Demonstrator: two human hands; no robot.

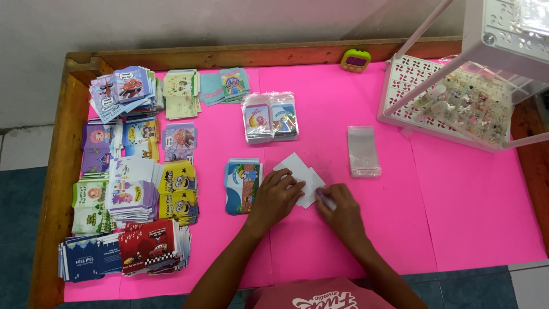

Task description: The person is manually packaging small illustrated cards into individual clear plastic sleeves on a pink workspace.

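Note:
My left hand (275,196) lies flat on a white card (297,171) lying on the pink table cover (366,229), pressing its left part down. My right hand (338,207) touches the card's lower right edge with its fingertips and seems to pinch something small and whitish; what it is cannot be made out. Just left of my left hand sits a small stack of blue cartoon envelopes (242,185).
Several stacks of colourful printed envelopes (134,189) fill the table's left side. Two wrapped packs (270,117) sit at the centre back, clear plastic sleeves (363,150) to the right. A white perforated rack (457,86) with small trinkets occupies the far right; a green timer (355,59) rests on the wooden rim.

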